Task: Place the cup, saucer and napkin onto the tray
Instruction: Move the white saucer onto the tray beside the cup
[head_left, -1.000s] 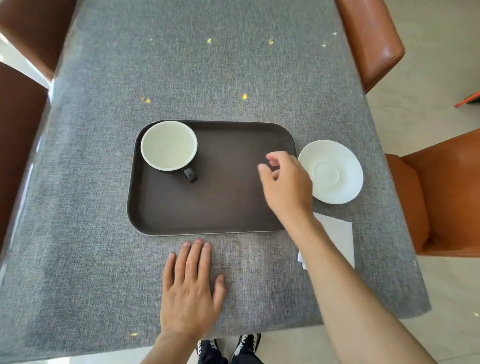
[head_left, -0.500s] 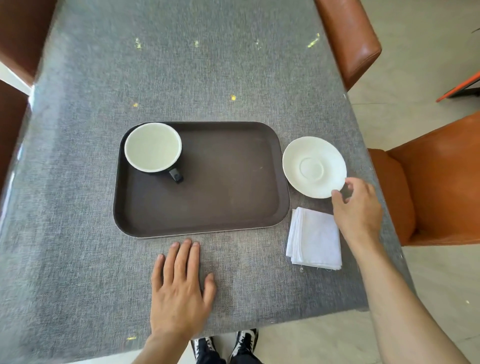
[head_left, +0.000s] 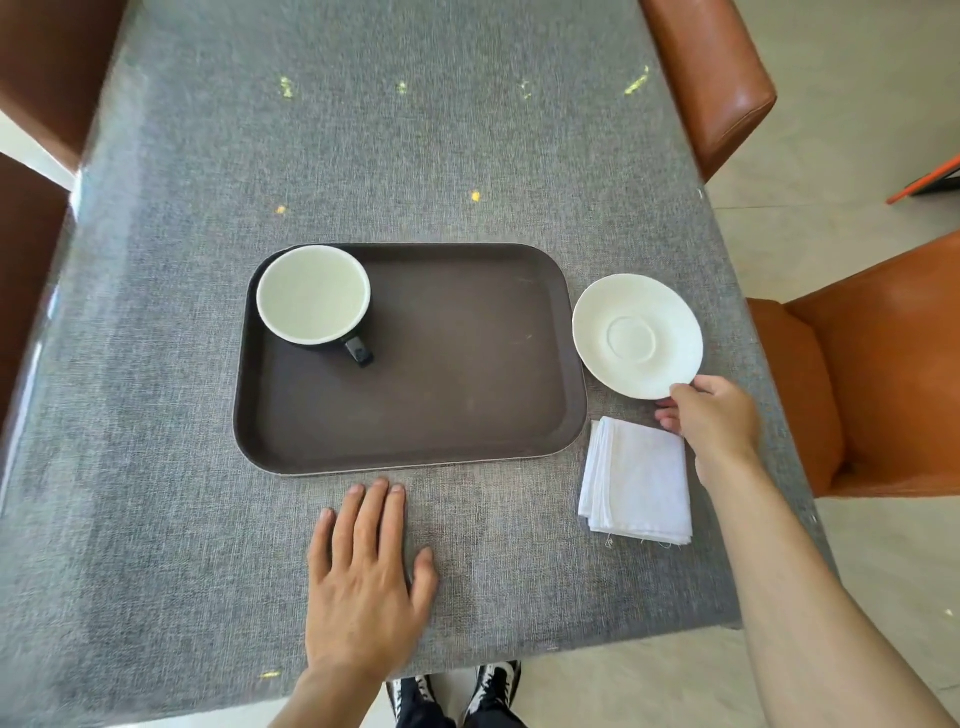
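A dark brown tray (head_left: 457, 395) lies in the middle of the grey table. A black cup with a white inside (head_left: 313, 294) stands upright in the tray's far left corner, handle pointing toward me. A white saucer (head_left: 634, 332) sits just right of the tray. My right hand (head_left: 714, 415) pinches the saucer's near right rim, thumb on top and fingers curled under. A folded white napkin (head_left: 636, 480) lies on the table below the saucer, beside the tray's near right corner. My left hand (head_left: 366, 582) rests flat on the cloth in front of the tray, holding nothing.
Orange-brown leather chairs stand at the right side (head_left: 883, 374) and far right (head_left: 711, 73) of the table, with darker ones at the left (head_left: 31, 260). The table's right edge (head_left: 753, 322) runs close to the saucer. My shoes (head_left: 493, 686) show below the near edge.
My right hand has moved from over the tray's right side across to the saucer's near rim and closed on it. The left hand has stayed flat.
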